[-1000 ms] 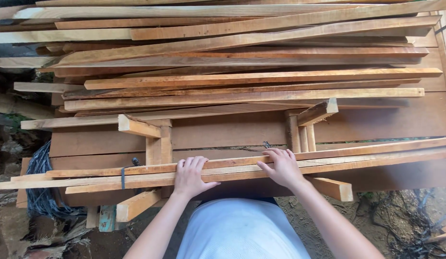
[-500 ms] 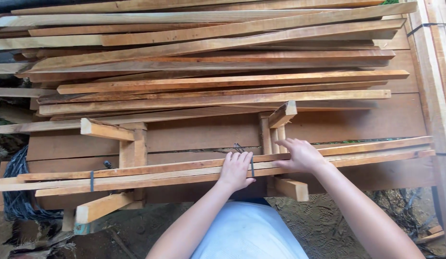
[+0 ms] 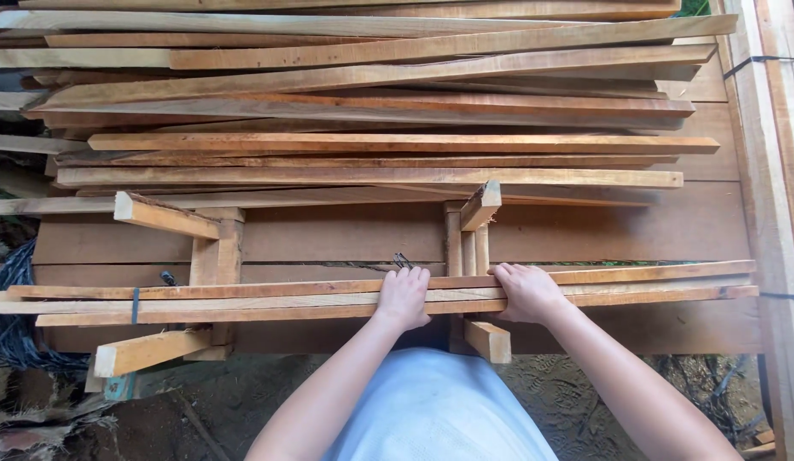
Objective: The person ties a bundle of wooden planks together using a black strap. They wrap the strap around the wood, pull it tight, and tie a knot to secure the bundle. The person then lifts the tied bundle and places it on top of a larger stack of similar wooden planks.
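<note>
Overhead, a loose stack of wooden slats (image 3: 371,111) fills the far side of the plank platform (image 3: 346,235). Bundle of long slats (image 3: 243,300) lies along its near edge, across two wooden brackets (image 3: 216,256). Risk: the long overhanging ends could tip or splay if lifted off-centre. Left hand (image 3: 404,297) and right hand (image 3: 526,292) rest palm-down mid-bundle, fingers together, curled over its far edge.

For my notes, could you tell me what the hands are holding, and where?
Both hands, left and right, grip the bundle of long thin wooden slats near its middle.
</note>
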